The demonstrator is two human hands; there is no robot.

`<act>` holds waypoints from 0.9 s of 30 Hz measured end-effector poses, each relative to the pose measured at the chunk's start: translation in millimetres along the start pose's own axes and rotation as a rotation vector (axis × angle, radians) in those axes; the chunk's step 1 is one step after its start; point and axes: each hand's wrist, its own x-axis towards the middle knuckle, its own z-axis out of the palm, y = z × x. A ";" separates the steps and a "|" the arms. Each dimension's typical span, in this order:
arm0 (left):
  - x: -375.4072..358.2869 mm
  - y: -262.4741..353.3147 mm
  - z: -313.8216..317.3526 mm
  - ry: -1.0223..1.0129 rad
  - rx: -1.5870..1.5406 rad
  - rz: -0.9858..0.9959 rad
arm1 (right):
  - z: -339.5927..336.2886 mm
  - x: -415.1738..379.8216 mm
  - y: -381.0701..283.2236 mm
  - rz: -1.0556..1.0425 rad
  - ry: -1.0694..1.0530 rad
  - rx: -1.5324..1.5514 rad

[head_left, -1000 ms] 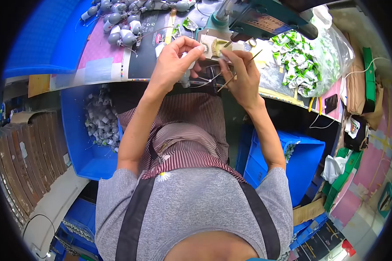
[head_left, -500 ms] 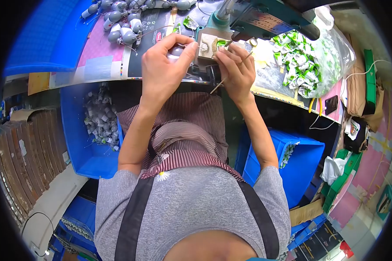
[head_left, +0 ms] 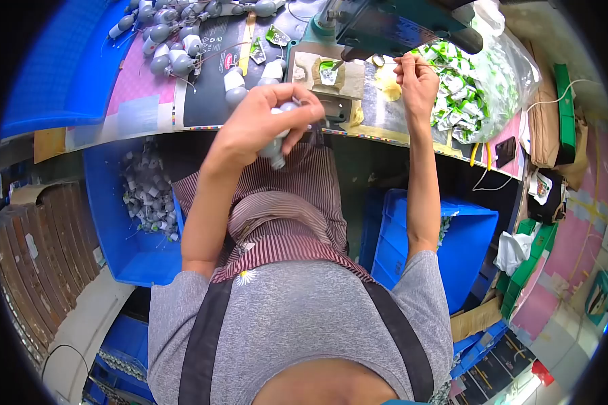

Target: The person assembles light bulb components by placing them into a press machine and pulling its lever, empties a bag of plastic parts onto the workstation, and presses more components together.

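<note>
My left hand (head_left: pixel 260 125) is closed around a grey and white bulb-shaped part (head_left: pixel 273 154), just in front of the table edge; the fingers partly cover it. My right hand (head_left: pixel 419 84) pinches a thin stick (head_left: pixel 446 65) beside the heap of green and white pieces (head_left: pixel 456 94). Between the hands stands a green press (head_left: pixel 392 30). On its base, a metal block (head_left: pixel 348 82) has one green and white piece (head_left: pixel 328 73) lying in its recess. More bulb-shaped parts (head_left: pixel 234 82) lie on the table near my left hand.
A pile of grey bulb-shaped parts (head_left: pixel 172 50) covers the table's back left, by a blue bin (head_left: pixel 54 81). Under the table are a blue crate (head_left: pixel 105 223) of white parts and another blue crate (head_left: pixel 446 253). A phone (head_left: pixel 505 151) lies near the right edge.
Both hands have left the metal block. The left moved toward me with the bulb-shaped part; the right moved right with the stick. The piece in the block's recess is now uncovered.
</note>
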 end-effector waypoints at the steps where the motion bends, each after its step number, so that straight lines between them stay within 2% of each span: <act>1: -7.1 5.2 -3.6 -0.079 -0.045 -0.019 | 1.0 -0.2 3.0 -0.033 0.019 -0.098; 3: -12.6 7.4 -6.5 -0.051 0.087 0.010 | 8.3 -0.3 -6.5 -0.104 0.060 -0.293; 6: -2.5 -21.7 4.8 0.317 0.554 0.381 | 9.2 0.5 -9.5 -0.148 0.030 -0.416; 7: 0.3 -27.5 8.6 0.341 0.653 0.514 | 9.5 0.6 -9.4 -0.158 0.015 -0.444; 9: 5.9 -35.6 17.7 0.386 0.845 0.782 | 10.0 -0.7 -11.0 -0.146 0.048 -0.247; 10: 7.1 -37.4 24.4 0.385 0.879 0.827 | 11.2 -0.9 -11.9 -0.142 0.060 -0.148; 11: 8.6 -39.0 30.3 0.430 0.972 0.888 | 12.1 -1.9 -12.5 -0.072 -0.014 0.148; 14: 14.2 -45.7 38.3 0.451 1.154 0.866 | 20.9 -20.2 -40.6 0.118 -0.191 0.458; 18: 23.2 -55.7 36.4 0.444 1.254 0.830 | 46.6 -47.0 -57.0 0.150 -0.210 0.403; 21: 22.4 -55.0 35.9 0.422 1.283 0.789 | 57.4 -50.1 -51.1 -0.050 -0.219 0.132; 22: 21.8 -54.7 36.4 0.412 1.294 0.771 | 57.8 -51.0 -53.4 -0.005 -0.225 0.120; 25: 21.7 -55.3 37.0 0.411 1.277 0.757 | 58.3 -51.7 -58.1 -0.111 -0.267 -0.033; 27: 22.4 -55.3 38.1 0.429 1.255 0.764 | 60.9 -54.4 -58.7 -0.108 -0.240 0.004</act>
